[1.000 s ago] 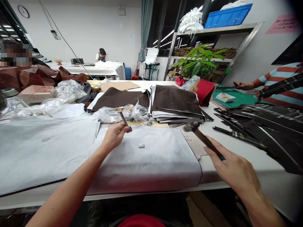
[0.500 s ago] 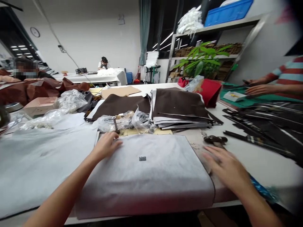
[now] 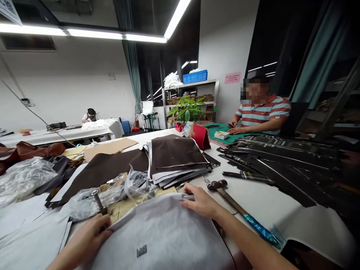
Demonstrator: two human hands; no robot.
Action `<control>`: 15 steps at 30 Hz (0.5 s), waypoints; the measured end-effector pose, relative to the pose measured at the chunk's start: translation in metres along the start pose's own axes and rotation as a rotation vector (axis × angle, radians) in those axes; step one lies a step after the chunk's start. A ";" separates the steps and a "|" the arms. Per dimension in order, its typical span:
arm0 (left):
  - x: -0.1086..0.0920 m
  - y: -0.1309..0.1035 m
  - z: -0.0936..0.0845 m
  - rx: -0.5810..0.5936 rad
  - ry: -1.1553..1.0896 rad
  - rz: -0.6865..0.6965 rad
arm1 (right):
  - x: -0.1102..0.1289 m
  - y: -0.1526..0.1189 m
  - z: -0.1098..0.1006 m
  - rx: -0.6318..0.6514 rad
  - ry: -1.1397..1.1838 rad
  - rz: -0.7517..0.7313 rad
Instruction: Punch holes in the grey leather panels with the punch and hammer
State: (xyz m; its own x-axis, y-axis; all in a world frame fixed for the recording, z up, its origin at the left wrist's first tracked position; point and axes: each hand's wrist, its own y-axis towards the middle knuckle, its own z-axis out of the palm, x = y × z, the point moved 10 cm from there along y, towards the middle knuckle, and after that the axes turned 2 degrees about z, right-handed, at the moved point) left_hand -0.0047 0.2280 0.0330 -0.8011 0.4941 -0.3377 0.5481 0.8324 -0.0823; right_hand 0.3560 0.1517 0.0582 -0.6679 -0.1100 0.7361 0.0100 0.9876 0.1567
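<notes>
A light-grey sheet (image 3: 168, 228), like fabric or the back of leather, lies in front of me with its far edge raised. Near its middle is a small dark patterned patch (image 3: 141, 250). My right hand (image 3: 201, 200) pinches the far edge toward the right corner, thumb on the near face. At the far left corner, my left hand (image 3: 94, 234) has its fingers curled over the same edge. Just beyond it an upright metal punch-like tool (image 3: 98, 200) stands. A hammer (image 3: 239, 206) with blue wrapping on its handle lies right of my right hand.
Beyond the sheet are clear plastic bags (image 3: 137, 185) and stacked brown sheets (image 3: 177, 152). Dark strips (image 3: 281, 157) cover the table's right side. Another grey sheet (image 3: 36, 240) lies at left. A co-worker (image 3: 263, 112) sits at a green mat (image 3: 216, 129), far right.
The view has swung up and to the right. My right hand has gone from beside the hammer to the sheet's far edge and grips it. That edge has been lifted off the table.
</notes>
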 end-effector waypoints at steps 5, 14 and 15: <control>-0.076 0.021 -0.084 -0.147 0.149 0.151 | 0.004 -0.033 -0.068 -0.126 0.528 -0.001; -0.277 0.174 -0.260 -0.618 0.121 0.256 | -0.050 0.091 -0.194 -0.910 0.811 0.170; -0.288 0.169 -0.245 -0.609 0.111 0.285 | -0.060 0.105 -0.190 -0.933 0.791 0.208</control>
State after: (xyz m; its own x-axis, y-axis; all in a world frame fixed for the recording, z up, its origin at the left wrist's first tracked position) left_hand 0.2604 0.2880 0.3462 -0.6834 0.7105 -0.1675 0.5339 0.6430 0.5491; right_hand 0.5391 0.2403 0.1555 0.0389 -0.3185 0.9471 0.8041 0.5727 0.1596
